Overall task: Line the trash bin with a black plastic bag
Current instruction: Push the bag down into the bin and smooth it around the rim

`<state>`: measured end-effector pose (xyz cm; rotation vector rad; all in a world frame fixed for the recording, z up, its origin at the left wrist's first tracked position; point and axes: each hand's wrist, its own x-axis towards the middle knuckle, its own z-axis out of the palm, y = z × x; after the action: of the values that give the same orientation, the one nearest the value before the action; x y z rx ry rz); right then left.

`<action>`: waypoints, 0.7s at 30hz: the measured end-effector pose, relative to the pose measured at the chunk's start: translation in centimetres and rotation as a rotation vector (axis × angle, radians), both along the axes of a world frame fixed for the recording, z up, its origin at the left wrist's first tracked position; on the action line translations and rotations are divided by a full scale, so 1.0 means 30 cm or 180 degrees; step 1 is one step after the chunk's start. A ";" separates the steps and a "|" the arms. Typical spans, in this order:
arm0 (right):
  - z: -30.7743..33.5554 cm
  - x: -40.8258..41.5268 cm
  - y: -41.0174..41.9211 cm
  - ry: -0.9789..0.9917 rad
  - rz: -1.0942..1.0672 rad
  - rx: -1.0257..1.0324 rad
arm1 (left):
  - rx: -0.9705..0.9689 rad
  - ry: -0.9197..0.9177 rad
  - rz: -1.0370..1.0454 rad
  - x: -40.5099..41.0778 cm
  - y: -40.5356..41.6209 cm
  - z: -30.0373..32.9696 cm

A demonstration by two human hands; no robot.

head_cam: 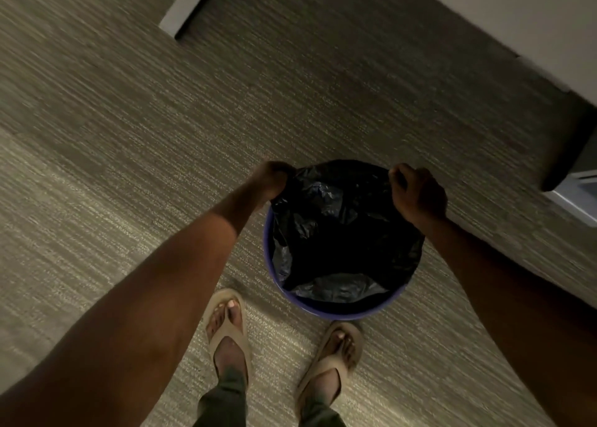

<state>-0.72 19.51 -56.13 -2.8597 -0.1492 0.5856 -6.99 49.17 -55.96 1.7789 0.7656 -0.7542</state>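
A round blue trash bin (323, 308) stands on the carpet just ahead of my feet. A black plastic bag (339, 229) hangs down inside it, its mouth spread wide. My left hand (273, 179) grips the bag's edge at the far left of the bin. My right hand (416, 194) grips the edge at the far right. The far edge of the bag is stretched between both hands above the rim. The near blue rim shows bare, with the bag's near edge lying inside it.
Grey striped carpet (129, 136) covers the floor. A light wall base (484, 16) runs along the upper right, a pale board (190, 3) stands at the top left, and a pale object (578, 197) sits at the right edge. My sandalled feet (229, 323) stand below the bin.
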 end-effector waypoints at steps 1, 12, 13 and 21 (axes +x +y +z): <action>-0.012 -0.001 -0.011 0.0117 -0.0129 -0.0019 | -0.0141 0.0033 0.0216 -0.013 0.004 -0.004; -0.070 -0.025 -0.056 0.0663 -0.0950 0.0429 | -0.0810 0.0272 0.1842 -0.123 0.007 -0.035; -0.064 -0.029 -0.055 0.0677 -0.0941 0.0418 | -0.0814 0.0324 0.1865 -0.127 0.003 -0.040; 0.103 -0.192 -0.080 -0.0345 -0.1588 0.1235 | 0.0487 -0.0752 0.2875 -0.193 0.019 0.031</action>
<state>-6.48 17.11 -53.03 -2.4138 0.3823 0.2630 -12.79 49.72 -55.03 1.3892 1.3360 0.1160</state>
